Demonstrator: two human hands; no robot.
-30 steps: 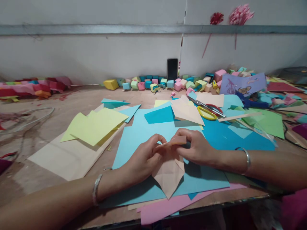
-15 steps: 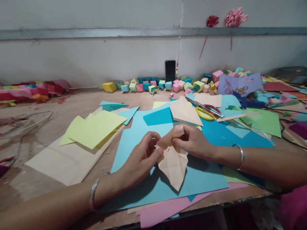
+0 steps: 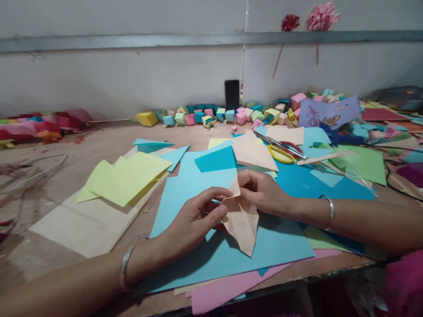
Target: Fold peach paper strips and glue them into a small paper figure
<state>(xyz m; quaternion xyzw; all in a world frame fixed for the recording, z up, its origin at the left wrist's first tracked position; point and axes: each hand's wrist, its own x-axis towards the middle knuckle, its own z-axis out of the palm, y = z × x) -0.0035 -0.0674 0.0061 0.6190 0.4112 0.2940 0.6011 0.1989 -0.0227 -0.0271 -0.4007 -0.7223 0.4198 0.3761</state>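
Observation:
A creased peach sheet of paper (image 3: pixel 243 222) is held above a large light-blue sheet (image 3: pixel 264 253), its pointed end hanging toward me. My left hand (image 3: pixel 205 213) pinches its left edge between thumb and fingers. At the upper part, my right hand (image 3: pixel 262 191) grips the paper with thumb and bent fingers, and that part stands up as a folded flap. Behind the hands lie a dark-blue paper piece (image 3: pixel 216 159) and a flat peach piece (image 3: pixel 256 152).
Scissors (image 3: pixel 282 149) with yellow and red handles lie behind my right hand. Yellow sheets (image 3: pixel 132 178) rest on a cream sheet (image 3: pixel 82 224) at left. Small paper cubes (image 3: pixel 198 115) line the wall beside an upright phone (image 3: pixel 232 94). Pink paper (image 3: pixel 218 295) overhangs the table's front edge.
The peach paper's upper part has been folded up and narrowed between my hands. My left fingers have shifted slightly right along it. The view has moved a little.

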